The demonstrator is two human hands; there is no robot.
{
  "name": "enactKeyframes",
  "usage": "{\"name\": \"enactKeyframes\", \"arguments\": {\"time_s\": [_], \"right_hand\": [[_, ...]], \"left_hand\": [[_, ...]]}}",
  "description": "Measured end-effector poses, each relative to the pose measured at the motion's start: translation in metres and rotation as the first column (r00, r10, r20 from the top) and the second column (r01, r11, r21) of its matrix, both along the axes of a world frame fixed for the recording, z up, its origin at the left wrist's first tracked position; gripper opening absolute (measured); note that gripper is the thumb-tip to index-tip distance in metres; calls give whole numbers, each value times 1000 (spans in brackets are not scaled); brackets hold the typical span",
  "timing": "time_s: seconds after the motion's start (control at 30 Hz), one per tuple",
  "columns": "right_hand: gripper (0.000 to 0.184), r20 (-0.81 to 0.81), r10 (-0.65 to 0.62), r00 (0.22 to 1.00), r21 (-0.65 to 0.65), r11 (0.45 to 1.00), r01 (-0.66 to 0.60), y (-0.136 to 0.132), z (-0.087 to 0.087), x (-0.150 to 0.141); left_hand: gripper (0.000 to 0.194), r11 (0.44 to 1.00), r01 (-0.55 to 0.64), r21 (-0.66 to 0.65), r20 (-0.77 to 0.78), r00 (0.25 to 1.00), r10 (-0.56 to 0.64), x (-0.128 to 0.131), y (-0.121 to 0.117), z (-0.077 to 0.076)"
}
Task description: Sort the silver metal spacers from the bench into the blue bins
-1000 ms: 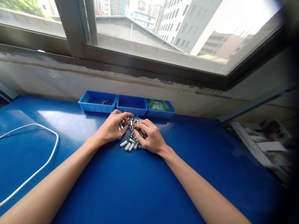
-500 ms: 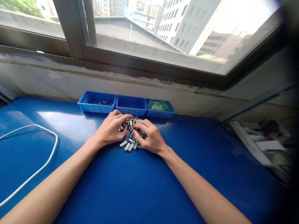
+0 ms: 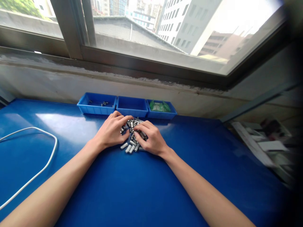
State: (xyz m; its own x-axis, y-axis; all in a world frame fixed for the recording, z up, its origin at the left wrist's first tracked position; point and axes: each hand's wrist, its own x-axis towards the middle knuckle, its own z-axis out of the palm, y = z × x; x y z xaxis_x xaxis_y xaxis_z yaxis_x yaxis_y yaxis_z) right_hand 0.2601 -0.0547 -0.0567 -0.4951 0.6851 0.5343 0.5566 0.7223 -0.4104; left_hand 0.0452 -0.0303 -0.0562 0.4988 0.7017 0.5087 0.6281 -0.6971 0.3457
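Observation:
A heap of small silver metal standoffs (image 3: 131, 142), short bars that look hexagonal, lies on the blue tabletop (image 3: 132, 183) in the head view. At the heap's left side my left hand (image 3: 116, 128) curves around some of the pieces, thumb and index finger apart. My right hand (image 3: 151, 137) rests over the right side with bent fingers, its thumb and forefinger spread at the pieces. Neither hand visibly grips a piece. Parts of the heap are hidden under both hands. Several standoffs lie loose at the near edge of the heap.
Behind the heap stand three blue bins: the left bin (image 3: 94, 109) with several small metal parts, the middle bin (image 3: 132, 112), and the right bin (image 3: 163, 115) holding a green plastic bag (image 3: 159, 106). A white cable (image 3: 50, 154) loops at left. A window (image 3: 151, 61) rises behind.
Both hands stay around the heap with only slight finger motion. The whole view has shifted a little, so the bins and cable appear slightly farther left.

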Motion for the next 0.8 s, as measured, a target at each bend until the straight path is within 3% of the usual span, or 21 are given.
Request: {"name": "enactKeyframes", "arguments": {"time_s": [0.8], "right_hand": [[11, 0, 5, 1000, -1, 1000, -5, 0, 0, 1]], "left_hand": [[54, 987, 117, -114, 113, 988, -104, -4, 6, -4]]}}
